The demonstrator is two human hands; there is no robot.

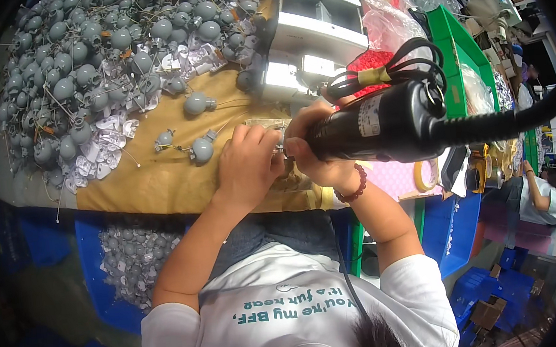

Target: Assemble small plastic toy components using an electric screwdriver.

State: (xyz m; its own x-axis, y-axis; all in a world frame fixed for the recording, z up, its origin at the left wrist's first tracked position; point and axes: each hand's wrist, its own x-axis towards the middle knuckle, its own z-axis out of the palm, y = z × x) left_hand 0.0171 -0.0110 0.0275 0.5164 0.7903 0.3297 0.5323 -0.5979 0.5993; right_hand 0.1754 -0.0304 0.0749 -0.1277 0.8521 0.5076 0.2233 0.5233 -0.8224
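Right of centre, the right hand (319,146) grips a black electric screwdriver (380,127); the left hand (247,163) curls beside its front end, its hold hidden. Grey globes (202,149) lie on brown cloth (151,179) left of centre, near an upper-left heap (84,72).

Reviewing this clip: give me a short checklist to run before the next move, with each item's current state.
1. Right hand on black tool: ok, fingers around its front end.
2. Tool tip placed: cannot tell, hidden around the hands.
3. Left hand gripping a part: cannot tell, its fingers block the view.
4. Space beside left hand clear: not ok, a grey ball lies close by.
5. Cable bundled: ok, yellow tape binds it.
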